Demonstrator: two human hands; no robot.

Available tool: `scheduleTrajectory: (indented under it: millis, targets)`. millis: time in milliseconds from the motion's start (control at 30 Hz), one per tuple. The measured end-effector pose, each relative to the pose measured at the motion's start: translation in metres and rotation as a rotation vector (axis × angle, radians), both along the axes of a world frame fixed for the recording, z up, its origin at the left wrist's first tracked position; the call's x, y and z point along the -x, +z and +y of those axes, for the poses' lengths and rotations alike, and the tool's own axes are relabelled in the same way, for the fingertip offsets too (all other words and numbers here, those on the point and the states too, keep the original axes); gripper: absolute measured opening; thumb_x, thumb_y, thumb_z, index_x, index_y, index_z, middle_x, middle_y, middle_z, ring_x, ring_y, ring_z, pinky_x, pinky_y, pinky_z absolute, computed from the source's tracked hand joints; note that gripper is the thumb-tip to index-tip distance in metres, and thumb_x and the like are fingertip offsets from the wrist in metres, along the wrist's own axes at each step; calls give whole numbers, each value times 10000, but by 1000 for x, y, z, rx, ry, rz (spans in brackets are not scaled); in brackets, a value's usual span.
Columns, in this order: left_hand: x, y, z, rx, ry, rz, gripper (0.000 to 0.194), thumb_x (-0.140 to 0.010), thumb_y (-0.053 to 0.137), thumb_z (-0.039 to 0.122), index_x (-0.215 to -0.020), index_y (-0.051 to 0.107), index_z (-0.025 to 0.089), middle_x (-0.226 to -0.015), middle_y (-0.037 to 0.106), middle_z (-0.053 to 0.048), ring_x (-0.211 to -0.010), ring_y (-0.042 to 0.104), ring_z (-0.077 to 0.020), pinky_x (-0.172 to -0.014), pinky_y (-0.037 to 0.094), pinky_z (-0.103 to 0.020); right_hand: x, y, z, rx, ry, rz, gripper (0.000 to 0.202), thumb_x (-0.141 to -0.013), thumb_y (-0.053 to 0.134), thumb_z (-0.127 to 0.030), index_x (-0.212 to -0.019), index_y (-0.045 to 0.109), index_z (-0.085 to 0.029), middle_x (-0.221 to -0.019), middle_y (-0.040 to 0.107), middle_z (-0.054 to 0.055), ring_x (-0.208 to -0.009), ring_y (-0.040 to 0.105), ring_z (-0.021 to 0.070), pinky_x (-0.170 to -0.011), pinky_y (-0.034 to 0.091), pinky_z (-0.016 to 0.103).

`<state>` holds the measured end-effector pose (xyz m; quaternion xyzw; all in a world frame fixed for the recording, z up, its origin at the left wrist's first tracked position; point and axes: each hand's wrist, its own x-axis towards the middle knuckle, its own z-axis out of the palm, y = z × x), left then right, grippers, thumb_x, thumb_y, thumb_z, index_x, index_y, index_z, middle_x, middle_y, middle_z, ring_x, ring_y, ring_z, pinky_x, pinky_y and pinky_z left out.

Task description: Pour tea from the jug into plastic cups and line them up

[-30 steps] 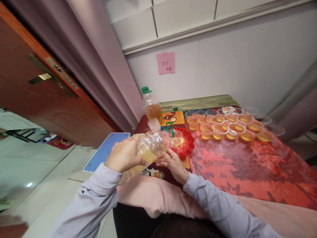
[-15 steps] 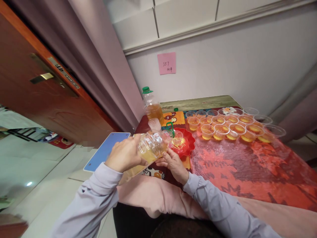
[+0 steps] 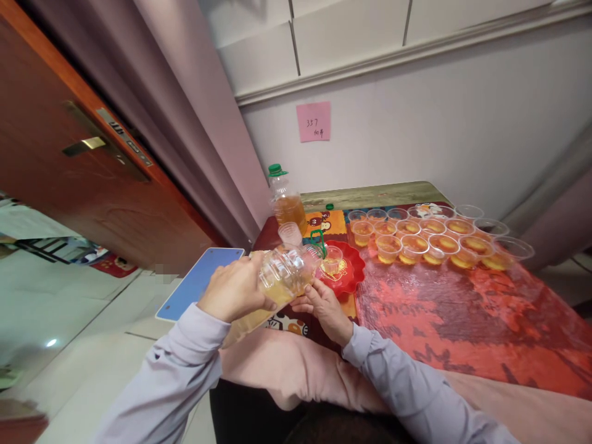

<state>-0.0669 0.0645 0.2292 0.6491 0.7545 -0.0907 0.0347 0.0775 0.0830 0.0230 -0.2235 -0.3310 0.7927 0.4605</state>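
Observation:
My left hand [image 3: 238, 288] is wrapped round a large clear plastic bottle [image 3: 283, 271] of pale yellow liquid. The bottle lies tilted, its open neck with a green handle ring [image 3: 318, 238] pointing right. Under its shoulder, my right hand [image 3: 324, 303] supports it with bent fingers. Just beyond the mouth, a clear plastic cup [image 3: 332, 260] stands on a red scalloped plate [image 3: 354, 280]. A little liquid seems to be in that cup. Behind the bottle is a stack of clear cups [image 3: 290, 234].
Several cups of yellow liquid [image 3: 435, 243] stand in rows at the right on a red-covered table [image 3: 416, 308]. A second bottle with a green cap [image 3: 289, 206] stands at the back left. A loose green cap [image 3: 329, 206] lies near the wall. Left is a blue board [image 3: 201, 277].
The whole view has shifted slightly down. Both hands keep the bottle tilted at the cup, almost unmoved.

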Motion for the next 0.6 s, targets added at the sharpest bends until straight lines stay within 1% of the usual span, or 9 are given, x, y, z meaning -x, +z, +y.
scheduleTrajectory:
  millis: [100,200,400,600]
  targets:
    - [-2,2,0,69,-30,56,992,-646,919,445,-1533,508,280,-1364,743,-116,-1236,708,-381,-918,527,-413,0,0,0,0,-3,-2,624,-788,860,-671,-1159,661,-210,-924,776,36,-776,771,160,-756,641,304]
    - [-2,3,-1,79,-28,75,975,-663,904,454,-1532,499,275,-1378,733,-117,-1246,702,-375,-921,522,-411,0,-1,0,-1,2,2,635,-790,860,-669,-1177,657,-208,-936,776,38,-781,771,157,-756,642,301]
    - [-2,1,2,68,-25,54,909,-660,892,434,-1483,536,288,-1356,742,-99,-1224,707,-370,-891,521,-404,-1,1,0,-3,-4,6,614,-790,861,-669,-1127,654,-199,-928,777,45,-786,776,164,-753,642,300]
    - [-1,0,2,56,-27,44,914,-648,896,429,-1481,548,284,-1338,750,-100,-1220,710,-373,-892,524,-406,-2,3,0,-9,-5,4,627,-786,863,-672,-1150,655,-205,-919,778,41,-773,776,163,-755,642,302]
